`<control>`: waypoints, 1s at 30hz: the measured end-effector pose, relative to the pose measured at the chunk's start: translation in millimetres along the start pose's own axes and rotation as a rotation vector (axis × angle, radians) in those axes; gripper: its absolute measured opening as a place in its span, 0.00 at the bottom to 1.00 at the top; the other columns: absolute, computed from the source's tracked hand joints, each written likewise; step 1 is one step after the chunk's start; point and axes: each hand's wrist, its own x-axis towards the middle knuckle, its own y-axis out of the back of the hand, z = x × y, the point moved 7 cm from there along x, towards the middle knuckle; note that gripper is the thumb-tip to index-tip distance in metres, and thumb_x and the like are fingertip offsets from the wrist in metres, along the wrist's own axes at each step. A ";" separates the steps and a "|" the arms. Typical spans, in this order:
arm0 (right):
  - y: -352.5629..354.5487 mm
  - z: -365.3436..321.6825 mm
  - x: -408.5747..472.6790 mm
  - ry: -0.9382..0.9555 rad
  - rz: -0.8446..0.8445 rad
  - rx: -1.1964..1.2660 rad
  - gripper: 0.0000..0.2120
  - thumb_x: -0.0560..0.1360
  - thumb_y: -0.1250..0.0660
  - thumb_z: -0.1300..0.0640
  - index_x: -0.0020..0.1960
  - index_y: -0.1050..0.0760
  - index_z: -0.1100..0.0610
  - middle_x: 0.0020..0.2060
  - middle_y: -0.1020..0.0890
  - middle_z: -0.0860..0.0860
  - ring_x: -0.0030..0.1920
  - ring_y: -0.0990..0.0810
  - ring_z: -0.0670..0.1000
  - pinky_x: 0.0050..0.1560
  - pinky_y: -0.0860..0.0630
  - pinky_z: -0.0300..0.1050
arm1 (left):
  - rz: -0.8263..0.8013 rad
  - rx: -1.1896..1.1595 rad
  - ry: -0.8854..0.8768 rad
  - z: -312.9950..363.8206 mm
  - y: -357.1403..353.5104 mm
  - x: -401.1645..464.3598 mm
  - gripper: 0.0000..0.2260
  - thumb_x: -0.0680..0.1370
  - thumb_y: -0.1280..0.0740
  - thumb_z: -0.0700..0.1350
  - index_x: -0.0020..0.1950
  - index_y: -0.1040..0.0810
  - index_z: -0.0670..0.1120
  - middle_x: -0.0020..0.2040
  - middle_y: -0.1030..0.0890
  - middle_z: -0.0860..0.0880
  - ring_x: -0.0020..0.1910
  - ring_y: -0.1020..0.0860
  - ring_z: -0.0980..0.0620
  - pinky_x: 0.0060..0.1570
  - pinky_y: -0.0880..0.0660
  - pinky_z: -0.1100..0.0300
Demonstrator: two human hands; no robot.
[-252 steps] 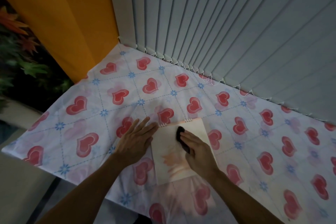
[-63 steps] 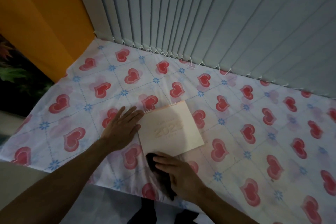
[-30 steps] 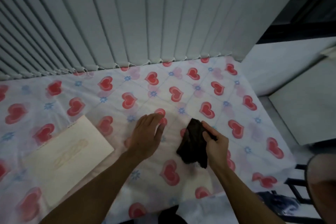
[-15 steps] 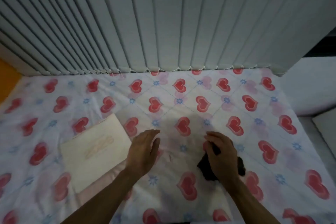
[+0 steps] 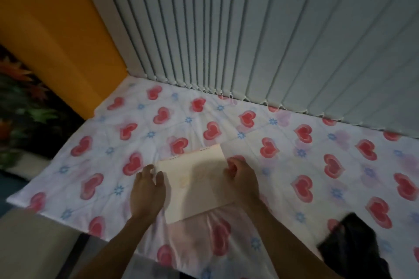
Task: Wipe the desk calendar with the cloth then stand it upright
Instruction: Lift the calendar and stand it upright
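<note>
Both hands have let go of the wiping job: my right hand (image 5: 241, 178), which half a second ago was pressed down on the cloth (image 5: 353, 244), now sits at the right edge of the desk calendar (image 5: 197, 182) with its fingers curled against that edge, and the cloth lies dropped on the heart-print sheet (image 5: 317, 165) well apart at the lower right. My left hand (image 5: 146, 190) has come across to the calendar's left edge, fingers loosely bent and touching the side. I read this as the wiping being finished and the standing-up step beginning, with a hand on each side ready to lift. The calendar lies flat on the sheet, spiral binding towards the blinds (image 5: 249, 41). Whether either hand has a real pinch on the card I cannot tell; the fingertips are blurred and the thumbs are hidden under the hands. The cover print is too faint to read, the cloth is smeared by motion and cut by the frame's bottom edge
</note>
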 end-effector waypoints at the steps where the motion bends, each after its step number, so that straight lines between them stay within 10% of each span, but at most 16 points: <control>1: -5.9 -0.8 5.5 -0.046 -0.010 -0.050 0.11 0.74 0.32 0.58 0.56 0.23 0.59 0.50 0.19 0.55 0.47 0.20 0.56 0.49 0.21 0.54 | -0.025 -0.033 0.031 -2.8 -1.9 1.8 0.17 0.80 0.41 0.50 0.66 0.30 0.45 0.60 0.22 0.39 0.55 0.23 0.38 0.54 0.26 0.45; 11: -27.3 0.8 24.7 -0.258 -0.025 -0.136 0.11 0.78 0.38 0.62 0.58 0.22 0.61 0.52 0.20 0.57 0.50 0.20 0.56 0.55 0.21 0.53 | -0.085 -0.235 0.248 5.9 -12.3 8.0 0.18 0.80 0.41 0.52 0.67 0.34 0.45 0.59 0.21 0.41 0.52 0.22 0.39 0.48 0.25 0.47; 16: -11.4 -0.6 21.3 -0.315 0.070 0.087 0.11 0.73 0.40 0.69 0.48 0.21 0.61 0.42 0.18 0.54 0.43 0.20 0.55 0.39 0.24 0.44 | -0.047 -0.404 0.231 24.5 0.8 11.6 0.18 0.80 0.40 0.51 0.67 0.31 0.45 0.55 0.20 0.43 0.45 0.23 0.45 0.46 0.25 0.50; 22: 33.7 -0.7 16.2 -0.355 0.221 0.341 0.15 0.70 0.37 0.68 0.55 0.21 0.59 0.45 0.17 0.55 0.44 0.21 0.54 0.44 0.24 0.48 | -0.026 -0.444 0.010 80.5 8.2 24.7 0.17 0.79 0.39 0.49 0.65 0.25 0.45 0.62 0.23 0.41 0.57 0.25 0.41 0.57 0.29 0.50; 30: 125.2 34.4 3.4 -0.431 0.408 0.623 0.10 0.73 0.36 0.57 0.52 0.21 0.51 0.43 0.17 0.43 0.43 0.19 0.46 0.41 0.23 0.42 | -0.112 -0.718 -0.247 189.7 -15.0 9.7 0.11 0.80 0.38 0.50 0.60 0.25 0.48 0.54 0.22 0.49 0.43 0.24 0.58 0.34 0.32 0.75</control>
